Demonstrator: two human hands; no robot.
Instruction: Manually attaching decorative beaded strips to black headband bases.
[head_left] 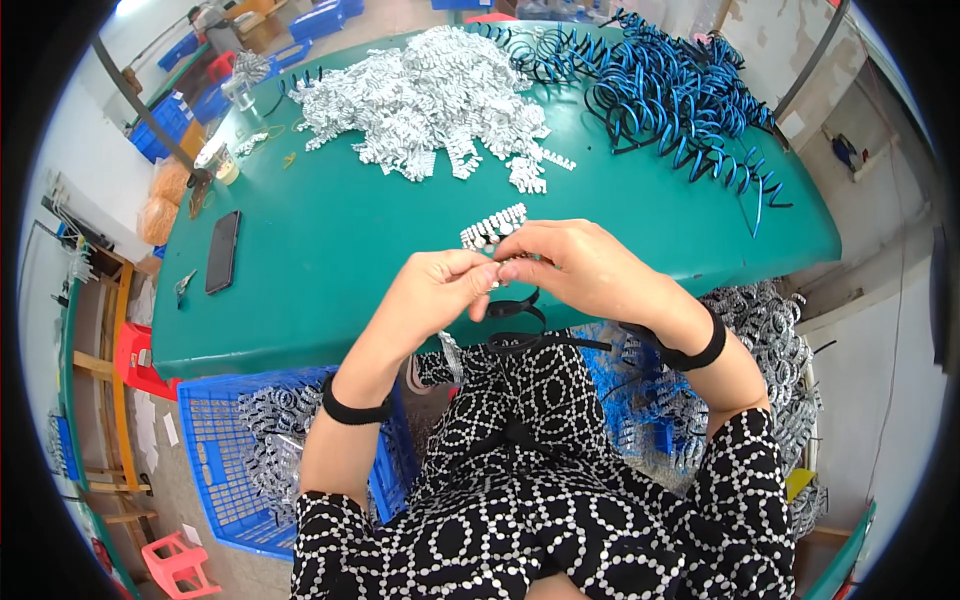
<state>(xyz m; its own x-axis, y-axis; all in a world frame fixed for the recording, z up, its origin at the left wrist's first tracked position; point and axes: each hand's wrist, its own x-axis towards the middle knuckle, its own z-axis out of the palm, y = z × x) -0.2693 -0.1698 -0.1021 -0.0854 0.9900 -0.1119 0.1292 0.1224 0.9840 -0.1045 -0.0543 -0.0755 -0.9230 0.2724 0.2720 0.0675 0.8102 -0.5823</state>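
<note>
My left hand (438, 290) and my right hand (570, 262) meet over the table's near edge, thumbs and fingers pinched together. A short white toothed strip (493, 228), curled like a spiral, sticks out beyond my right fingertips, and bits of white show between the fingers. From just below the fingers a black coiled strip (517, 342) hangs in loops toward my lap. My fingers hide where the white and black strips meet, so I cannot tell whether they are joined. Near my left wrist, a pale ribbon-like strip (451, 357) dangles by the table edge.
The green table (330, 260) bears a heap of white curled strips (430, 100) and a tangle of blue-black coils (680, 95). A phone (223, 252) and small scissors (184, 287) lie at left. Below are a blue crate (225, 470) and a pile of silvery coils (765, 350).
</note>
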